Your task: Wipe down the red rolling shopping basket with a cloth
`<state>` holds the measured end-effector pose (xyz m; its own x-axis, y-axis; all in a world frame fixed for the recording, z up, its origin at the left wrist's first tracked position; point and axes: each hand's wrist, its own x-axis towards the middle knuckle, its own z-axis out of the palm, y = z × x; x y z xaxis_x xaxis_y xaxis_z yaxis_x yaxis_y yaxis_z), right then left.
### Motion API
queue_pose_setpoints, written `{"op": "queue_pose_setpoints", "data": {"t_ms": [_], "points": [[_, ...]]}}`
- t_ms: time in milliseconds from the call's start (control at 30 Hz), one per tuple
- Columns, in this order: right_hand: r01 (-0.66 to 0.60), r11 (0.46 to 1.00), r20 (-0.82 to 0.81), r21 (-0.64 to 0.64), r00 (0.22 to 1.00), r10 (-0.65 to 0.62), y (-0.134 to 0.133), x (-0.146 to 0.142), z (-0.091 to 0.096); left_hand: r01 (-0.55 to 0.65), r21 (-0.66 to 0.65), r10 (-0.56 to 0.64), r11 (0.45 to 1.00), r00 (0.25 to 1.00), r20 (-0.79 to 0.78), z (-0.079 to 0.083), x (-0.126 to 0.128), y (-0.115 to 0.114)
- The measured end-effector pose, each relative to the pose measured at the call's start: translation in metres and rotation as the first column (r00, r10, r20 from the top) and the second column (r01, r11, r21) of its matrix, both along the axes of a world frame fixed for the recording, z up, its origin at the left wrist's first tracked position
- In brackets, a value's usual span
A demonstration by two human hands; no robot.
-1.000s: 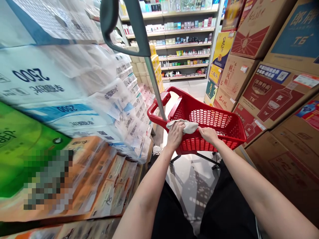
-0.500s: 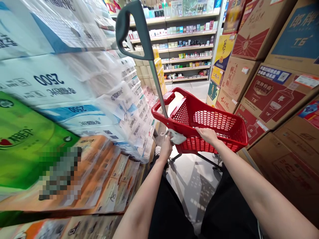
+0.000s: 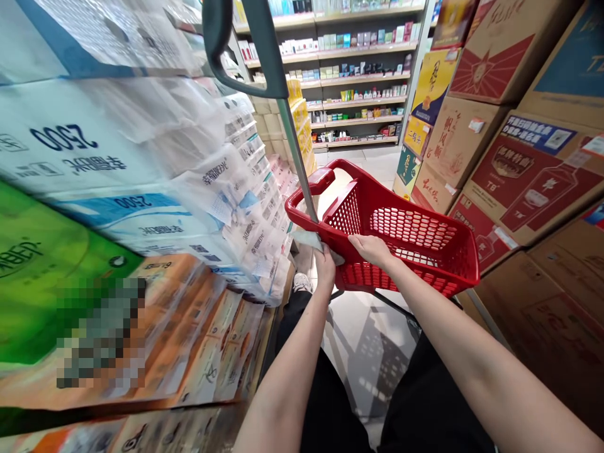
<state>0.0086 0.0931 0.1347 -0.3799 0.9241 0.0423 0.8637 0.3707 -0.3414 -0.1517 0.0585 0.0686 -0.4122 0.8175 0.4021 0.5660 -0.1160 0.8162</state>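
Black trousers (image 3: pixel 330 402), pale sneaker (image 3: pixel 297 283)

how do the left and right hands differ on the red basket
The left hand presses a pale grey cloth against the outside corner of the red plastic mesh basket, below its rim; the right hand holds no cloth and grips the rim itself. The left hand sits lower, the right hand higher. Both are at the basket's near side.

Plainly a shop, most likely a supermarket aisle. Told by long wall shelves (image 3: pixel 349 82) at the far end, lined with rows of small packaged goods; by printed cartons (image 3: pixel 519 176) stacked high on the right; by wrapped bulk packs of tissue paper (image 3: pixel 141 176) piled on the left; and by a red plastic shopping basket (image 3: pixel 425 251) with a tall pull handle (image 3: pixel 255 50) in the narrow passage between.
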Motion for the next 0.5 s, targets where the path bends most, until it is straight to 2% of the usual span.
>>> {"op": "queue_pose_setpoints", "data": {"t_ms": [67, 167, 267, 333, 433, 500], "points": [[0.024, 1.000, -0.016, -0.016, 1.000, -0.024, 0.004, -0.002, -0.003, 0.035, -0.075, -0.025, 0.997, 0.991, 0.131, -0.010, 0.005, -0.004], [0.038, 0.999, -0.043, -0.020, 0.998, -0.039, 0.010, 0.002, -0.005, 0.181, -0.202, -0.116, 0.963, 0.948, 0.297, -0.020, 0.005, -0.014], [0.038, 0.999, -0.063, -0.012, 0.997, -0.039, 0.014, 0.005, -0.006, 0.276, -0.138, -0.215, 0.951, 0.913, 0.347, -0.011, 0.006, -0.019], [0.030, 1.000, -0.075, -0.008, 0.997, -0.031, 0.015, 0.006, -0.007, 0.230, -0.032, -0.211, 0.973, 0.933, 0.293, 0.005, 0.008, -0.017], [0.041, 0.999, -0.065, -0.002, 0.997, -0.041, 0.012, 0.005, -0.007, 0.071, 0.048, -0.079, 0.996, 0.977, 0.198, 0.030, 0.011, -0.009], [0.048, 0.999, -0.052, 0.000, 0.998, -0.048, 0.010, 0.005, -0.007, -0.018, 0.058, 0.009, 0.998, 0.989, 0.148, 0.040, 0.012, -0.003]]}}
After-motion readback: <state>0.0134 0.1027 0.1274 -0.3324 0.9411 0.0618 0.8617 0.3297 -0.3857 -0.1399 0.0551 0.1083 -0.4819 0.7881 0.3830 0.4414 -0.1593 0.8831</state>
